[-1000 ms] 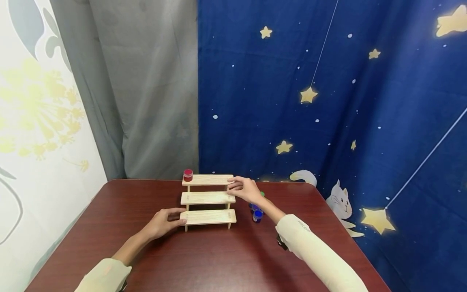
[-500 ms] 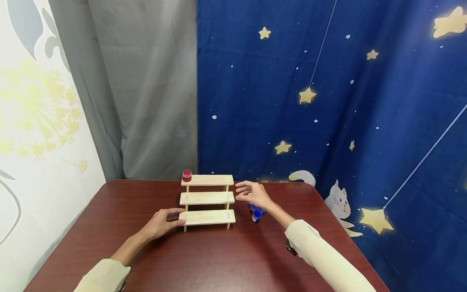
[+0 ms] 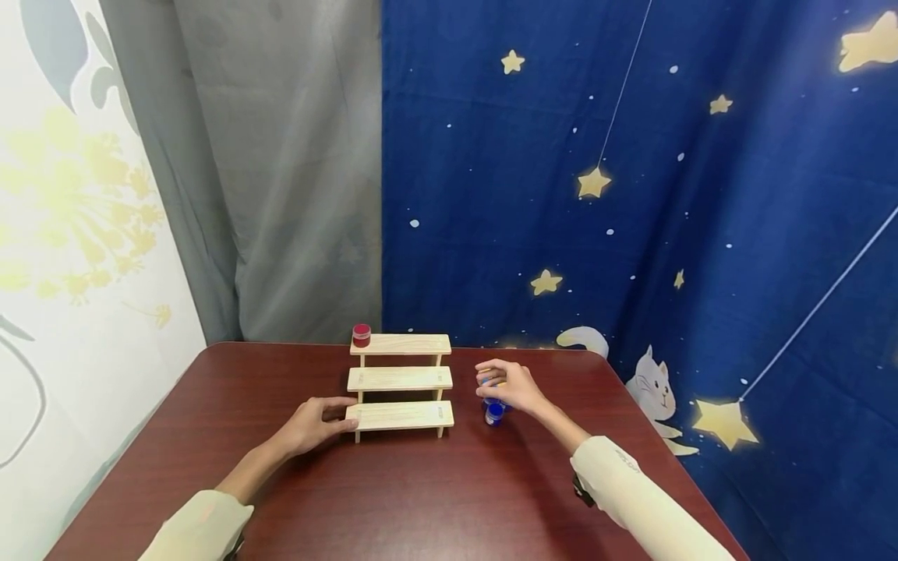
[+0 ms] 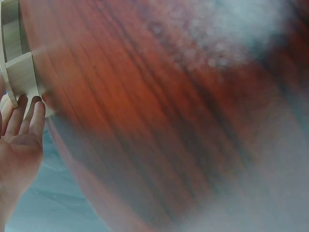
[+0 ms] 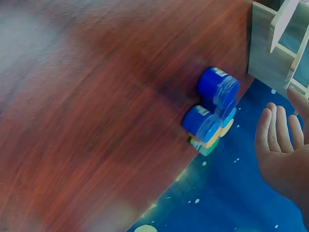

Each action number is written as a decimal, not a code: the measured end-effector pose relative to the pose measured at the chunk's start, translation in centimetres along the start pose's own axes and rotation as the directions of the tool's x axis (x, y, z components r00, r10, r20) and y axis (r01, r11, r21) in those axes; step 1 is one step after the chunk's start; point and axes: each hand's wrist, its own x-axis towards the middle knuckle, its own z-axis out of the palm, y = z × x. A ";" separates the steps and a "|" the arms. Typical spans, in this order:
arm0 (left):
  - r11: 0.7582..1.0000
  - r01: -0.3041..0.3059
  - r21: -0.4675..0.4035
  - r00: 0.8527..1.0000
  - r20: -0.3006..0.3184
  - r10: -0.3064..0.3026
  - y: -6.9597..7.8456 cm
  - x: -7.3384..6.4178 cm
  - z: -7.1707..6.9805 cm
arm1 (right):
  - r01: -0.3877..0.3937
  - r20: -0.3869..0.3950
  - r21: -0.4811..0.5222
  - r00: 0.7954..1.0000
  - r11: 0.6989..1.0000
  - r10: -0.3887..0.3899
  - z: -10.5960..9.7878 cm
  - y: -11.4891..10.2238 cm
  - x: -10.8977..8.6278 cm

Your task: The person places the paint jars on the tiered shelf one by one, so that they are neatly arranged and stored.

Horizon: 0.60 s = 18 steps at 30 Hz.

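A three-step wooden display stand (image 3: pixel 400 379) stands toward the back of the table. My left hand (image 3: pixel 313 426) holds the left end of its lowest step, thumb at the front edge; in the left wrist view the fingers of that hand (image 4: pixel 21 150) reach against the wood. On the top step's left end sits a small red paint jar (image 3: pixel 361 336). My right hand (image 3: pixel 515 387) hovers over a cluster of small paint jars, its fingers loosely bent and holding nothing. A blue jar (image 3: pixel 494 414) shows in front of it. The right wrist view has blue jars (image 5: pixel 202 123), plus yellow and a green jar (image 5: pixel 207 149).
The dark red wooden table (image 3: pixel 393 499) carries the stand and jars. Behind its back edge hang a grey curtain (image 3: pixel 295 195) and a blue star-patterned curtain (image 3: pixel 491 195). A white patterned cloth (image 3: pixel 84 234) hangs on the left.
My right hand has moved right and down from the right end of the stand to above the jars. The left hand keeps its hold on the lowest step.
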 end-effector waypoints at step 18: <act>1.000 -0.002 -0.015 1.000 0.010 0.002 -0.2 0.2 0.1 | -0.013 -0.022 -0.010 1.000 1.000 0.013 -1.0 3.5 -2.8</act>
